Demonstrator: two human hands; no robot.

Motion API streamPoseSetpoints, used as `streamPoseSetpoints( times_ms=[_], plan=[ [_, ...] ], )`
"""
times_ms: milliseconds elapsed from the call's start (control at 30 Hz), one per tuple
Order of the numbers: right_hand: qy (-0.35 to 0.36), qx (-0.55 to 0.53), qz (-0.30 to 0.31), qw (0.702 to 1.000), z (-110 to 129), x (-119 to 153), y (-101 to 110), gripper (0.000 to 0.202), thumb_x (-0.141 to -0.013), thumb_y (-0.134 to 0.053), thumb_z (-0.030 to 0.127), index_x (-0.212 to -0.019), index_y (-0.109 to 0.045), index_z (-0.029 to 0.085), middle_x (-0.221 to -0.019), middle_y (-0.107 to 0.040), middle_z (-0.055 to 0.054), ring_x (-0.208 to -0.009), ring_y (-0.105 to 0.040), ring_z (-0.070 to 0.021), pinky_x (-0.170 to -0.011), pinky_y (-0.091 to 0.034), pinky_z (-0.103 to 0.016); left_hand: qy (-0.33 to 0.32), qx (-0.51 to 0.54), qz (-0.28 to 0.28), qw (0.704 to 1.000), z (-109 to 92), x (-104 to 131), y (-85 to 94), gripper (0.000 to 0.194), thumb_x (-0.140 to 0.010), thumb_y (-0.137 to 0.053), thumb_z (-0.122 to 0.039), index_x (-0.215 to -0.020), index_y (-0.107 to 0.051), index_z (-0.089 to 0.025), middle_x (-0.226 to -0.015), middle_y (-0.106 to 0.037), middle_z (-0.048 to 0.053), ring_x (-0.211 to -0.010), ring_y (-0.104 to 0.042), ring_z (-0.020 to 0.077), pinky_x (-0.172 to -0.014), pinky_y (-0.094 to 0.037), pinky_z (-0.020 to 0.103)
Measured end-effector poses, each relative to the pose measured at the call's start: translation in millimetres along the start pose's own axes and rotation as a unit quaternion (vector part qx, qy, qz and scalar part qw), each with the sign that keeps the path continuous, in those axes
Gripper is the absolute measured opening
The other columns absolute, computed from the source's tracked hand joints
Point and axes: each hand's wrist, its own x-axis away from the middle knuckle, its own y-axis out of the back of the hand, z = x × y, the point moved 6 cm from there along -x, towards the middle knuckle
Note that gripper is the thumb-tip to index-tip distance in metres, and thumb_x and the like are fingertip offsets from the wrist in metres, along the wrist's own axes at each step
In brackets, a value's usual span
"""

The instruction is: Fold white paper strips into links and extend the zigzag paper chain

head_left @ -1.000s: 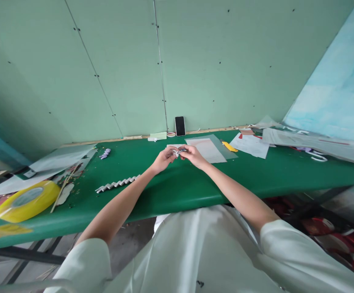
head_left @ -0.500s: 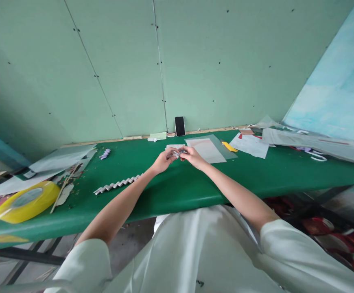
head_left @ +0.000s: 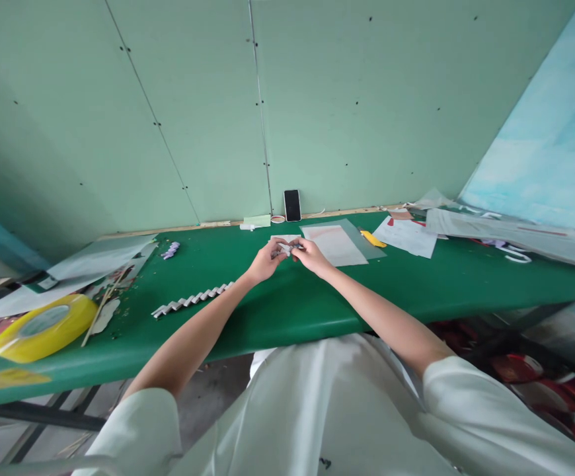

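Pinching a small folded paper piece (head_left: 284, 248) between them, the left hand (head_left: 264, 262) and right hand (head_left: 310, 254) have drifted slightly farther over the green table (head_left: 287, 304) (toward the white sheet (head_left: 336, 243)); the fingerwork on it apparently continues.

- Your left hand (head_left: 266, 262) and right hand (head_left: 310, 254) pinch a small paper piece (head_left: 286, 248) together above the green table (head_left: 292, 304).
- A pleated strip (head_left: 191, 300) lies near your left forearm.
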Motion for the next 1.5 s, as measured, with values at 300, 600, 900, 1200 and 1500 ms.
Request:
streamPoseSetpoints(
  times_ms=[300, 600, 900, 1200, 1500],
  plan=[
    [0.048, 0.033, -0.005, 0.998, 9.0, 5.4, 0.4, 0.033, -0.087, -0.072, 0.049, -0.101, -0.067, 0.020, -0.071, -0.063, 0.000, -0.065, -0.060, -0.0188, -0.063, -0.046, -0.031, -0.002, -0.093, -0.032, 0.995, -15.2, 3.9, 6.3, 0.028, -0.095, -0.063, -0.024, -0.123, -0.058, -0.021, -0.092, -0.069, 0.001, -0.065, -0.056, 0.0120, -0.066, -0.045, 0.024],
    [0.091, 0.068, -0.039, 0.993, 13.1, 9.6, 2.9, 0.039, -0.089, -0.071, 0.059, -0.100, -0.067, 0.021, -0.083, -0.069, -0.005, -0.070, -0.061, -0.0204, -0.062, -0.047, -0.032, -0.027, -0.137, -0.046, 0.989, -20.3, 4.0, 8.7, 0.033, -0.094, -0.065, -0.019, -0.127, -0.064, -0.022, -0.093, -0.072, 0.002, -0.080, -0.066, 0.0154, -0.081, -0.053, 0.027],
    [0.119, 0.111, -0.035, 0.986, 12.1, 10.6, 1.3, 0.035, -0.095, -0.064, 0.057, -0.096, -0.065, 0.022, -0.072, -0.061, -0.001, -0.066, -0.056, -0.0194, -0.064, -0.045, -0.032, -0.047, -0.138, -0.040, 0.989, -19.9, 2.2, 9.5, 0.027, -0.095, -0.063, -0.018, -0.122, -0.070, -0.021, -0.111, -0.077, 0.006, -0.095, -0.072, 0.0182, -0.092, -0.056, 0.030],
    [0.118, 0.098, -0.034, 0.988, 12.6, 10.8, 0.8, 0.033, -0.095, -0.066, 0.054, -0.096, -0.066, 0.021, -0.076, -0.065, -0.003, -0.066, -0.057, -0.0191, -0.063, -0.046, -0.032, -0.080, -0.151, -0.038, 0.984, -24.2, 2.2, 10.0, 0.021, -0.097, -0.062, -0.019, -0.117, -0.069, -0.020, -0.114, -0.077, 0.008, -0.102, -0.073, 0.0206, -0.093, -0.057, 0.032],
    [0.140, 0.058, -0.041, 0.988, 19.1, 10.3, 4.3, 0.037, -0.093, -0.069, 0.058, -0.104, -0.071, 0.022, -0.098, -0.072, -0.007, -0.076, -0.063, -0.0200, -0.068, -0.050, -0.032, -0.059, -0.180, -0.075, 0.979, -28.1, 5.8, 10.5, 0.020, -0.096, -0.069, -0.024, -0.115, -0.065, -0.021, -0.104, -0.078, 0.007, -0.095, -0.076, 0.0199, -0.084, -0.058, 0.028]
  ],
)
